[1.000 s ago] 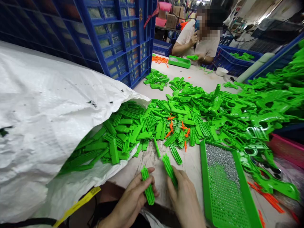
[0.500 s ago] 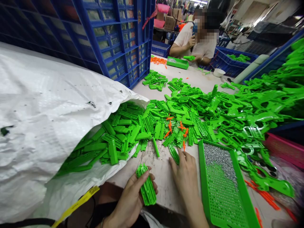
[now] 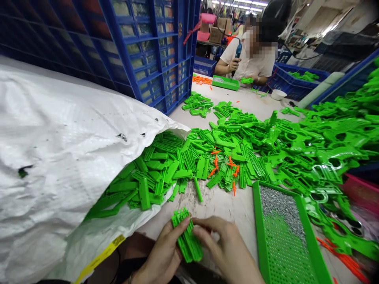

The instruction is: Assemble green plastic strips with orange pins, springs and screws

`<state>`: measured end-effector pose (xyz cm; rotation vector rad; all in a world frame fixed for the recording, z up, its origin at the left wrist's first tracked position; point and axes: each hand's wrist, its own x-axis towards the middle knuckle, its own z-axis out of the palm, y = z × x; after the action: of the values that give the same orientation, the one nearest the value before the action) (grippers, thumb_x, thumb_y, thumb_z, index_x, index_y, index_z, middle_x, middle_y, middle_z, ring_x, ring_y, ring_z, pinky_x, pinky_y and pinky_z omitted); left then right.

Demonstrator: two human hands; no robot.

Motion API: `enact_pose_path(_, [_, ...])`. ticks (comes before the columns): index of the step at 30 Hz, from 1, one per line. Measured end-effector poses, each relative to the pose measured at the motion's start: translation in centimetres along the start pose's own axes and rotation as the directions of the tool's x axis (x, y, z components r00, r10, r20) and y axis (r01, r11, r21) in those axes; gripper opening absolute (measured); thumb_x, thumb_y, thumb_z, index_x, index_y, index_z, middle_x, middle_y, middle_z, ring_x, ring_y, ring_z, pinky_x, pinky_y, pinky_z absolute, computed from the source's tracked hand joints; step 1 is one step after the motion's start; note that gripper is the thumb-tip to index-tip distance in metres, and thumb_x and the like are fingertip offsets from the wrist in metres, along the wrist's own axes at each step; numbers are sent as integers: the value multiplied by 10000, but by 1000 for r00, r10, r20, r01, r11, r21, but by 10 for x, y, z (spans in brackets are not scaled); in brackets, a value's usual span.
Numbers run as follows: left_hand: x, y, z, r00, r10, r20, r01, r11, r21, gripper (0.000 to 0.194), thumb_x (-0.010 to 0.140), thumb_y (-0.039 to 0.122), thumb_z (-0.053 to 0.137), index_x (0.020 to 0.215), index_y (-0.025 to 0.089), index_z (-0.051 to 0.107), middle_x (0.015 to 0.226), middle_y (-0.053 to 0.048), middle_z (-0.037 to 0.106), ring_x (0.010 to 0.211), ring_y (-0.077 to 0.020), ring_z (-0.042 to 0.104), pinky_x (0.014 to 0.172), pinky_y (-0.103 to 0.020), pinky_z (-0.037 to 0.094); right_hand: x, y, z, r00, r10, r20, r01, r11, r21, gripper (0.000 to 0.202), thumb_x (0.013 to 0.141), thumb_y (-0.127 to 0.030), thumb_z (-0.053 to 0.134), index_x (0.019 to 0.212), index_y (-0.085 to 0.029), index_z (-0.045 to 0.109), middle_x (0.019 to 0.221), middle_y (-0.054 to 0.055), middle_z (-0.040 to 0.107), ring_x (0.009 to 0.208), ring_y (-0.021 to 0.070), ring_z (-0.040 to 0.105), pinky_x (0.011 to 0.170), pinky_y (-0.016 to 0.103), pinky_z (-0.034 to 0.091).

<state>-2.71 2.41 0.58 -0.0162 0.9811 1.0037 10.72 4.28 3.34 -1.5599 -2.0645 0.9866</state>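
Low in the middle, my left hand [image 3: 161, 252] is closed around a small stack of ribbed green plastic pieces [image 3: 186, 236], thumb on top. My right hand [image 3: 226, 246] presses against the stack's right side, its thumb and fingers pinched on a green piece there, partly hidden by the fingers. Just beyond both hands lies a pile of similar flat green pieces [image 3: 174, 169], spilling from a white woven sack [image 3: 74, 122]. Several small orange parts [image 3: 231, 162] rest on that pile. To the right of my right hand is a green perforated tray [image 3: 288, 252] holding small silvery parts [image 3: 280, 201].
A tall blue crate [image 3: 154, 51] stands behind the sack. Green toy-gun halves [image 3: 325, 134] are heaped along the right. Across the table a person [image 3: 251, 55] holds a power screwdriver [image 3: 237, 51] over another green tray [image 3: 225, 83]. Orange strips [image 3: 345, 256] lie at the right front.
My right hand has picked up a green piece from the table and brought it to the stack in my left hand. The person opposite has lowered the screwdriver toward their tray.
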Motion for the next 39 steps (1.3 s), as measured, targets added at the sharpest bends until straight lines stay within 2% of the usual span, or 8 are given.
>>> enact_pose_path(3, [-3, 1, -4, 998, -56, -25, 55, 998, -42, 219, 695, 206, 647, 899, 166, 581, 691, -13, 635, 595, -153, 594, 639, -332, 483, 52, -4, -12, 978, 12, -210, -54, 979, -194, 182, 824, -265, 514, 948, -160, 598, 855, 44, 618, 801, 168, 569, 721, 262, 442])
enact_pose_path(7, [-11, 4, -6, 981, -169, 99, 180, 976, -121, 177, 695, 161, 617, 871, 143, 601, 721, -40, 642, 644, -192, 610, 660, -383, 477, 120, -11, -9, 967, -8, -255, -75, 947, -312, 263, 822, -246, 514, 1054, -130, 553, 995, 89, 579, 964, 215, 507, 841, 313, 376])
enact_pose_path(10, [-15, 7, -9, 965, -173, 196, 193, 977, -91, 142, 691, 155, 623, 831, 159, 602, 835, -63, 655, 762, -252, 625, 669, -399, 467, 140, -17, 0, 965, 16, -263, -124, 909, -399, 270, 795, -248, 542, 1015, -93, 565, 969, 139, 580, 949, 274, 508, 824, 386, 357])
enact_pose_path(14, [-15, 9, -15, 935, -204, 289, 237, 968, -86, 196, 686, 183, 642, 876, 175, 595, 770, -38, 645, 694, -224, 620, 679, -419, 452, 130, -18, 4, 971, 73, -227, -173, 873, -456, 139, 774, -206, 539, 776, -85, 609, 723, 132, 608, 745, 272, 567, 734, 402, 369])
enact_pose_path(18, [-14, 9, -15, 940, -209, 269, 239, 967, -85, 209, 728, 231, 587, 926, 163, 591, 775, -53, 635, 676, -225, 615, 649, -399, 451, 126, -19, 2, 972, 32, -233, -135, 885, -445, 178, 809, -230, 500, 907, -104, 580, 830, 120, 599, 830, 262, 545, 740, 379, 358])
enact_pose_path(22, [-19, 9, -10, 952, -195, 235, 204, 979, -14, 186, 741, 175, 556, 924, 171, 589, 825, -50, 626, 715, -247, 623, 654, -405, 455, 141, -28, 3, 974, -70, -214, -24, 913, -408, 265, 838, -294, 474, 1046, -137, 521, 951, 94, 563, 933, 242, 486, 791, 377, 328])
enact_pose_path(29, [-23, 7, -10, 949, -209, 234, 211, 977, 17, 174, 772, 169, 502, 929, 165, 576, 800, -50, 617, 692, -235, 615, 651, -417, 457, 131, -36, 3, 952, -301, 57, 302, 887, -350, 291, 719, -151, 553, 982, -271, 587, 1042, 1, 539, 976, 209, 431, 772, 338, 322])
enact_pose_path(39, [-23, 2, -11, 954, -214, 210, 209, 977, 48, 167, 756, 188, 526, 916, 168, 572, 774, -50, 624, 664, -228, 624, 626, -397, 460, 86, -8, 0, 960, -239, -148, 177, 923, -342, 333, 801, -177, 502, 1132, -154, 476, 1080, 89, 506, 982, 237, 424, 817, 399, 308])
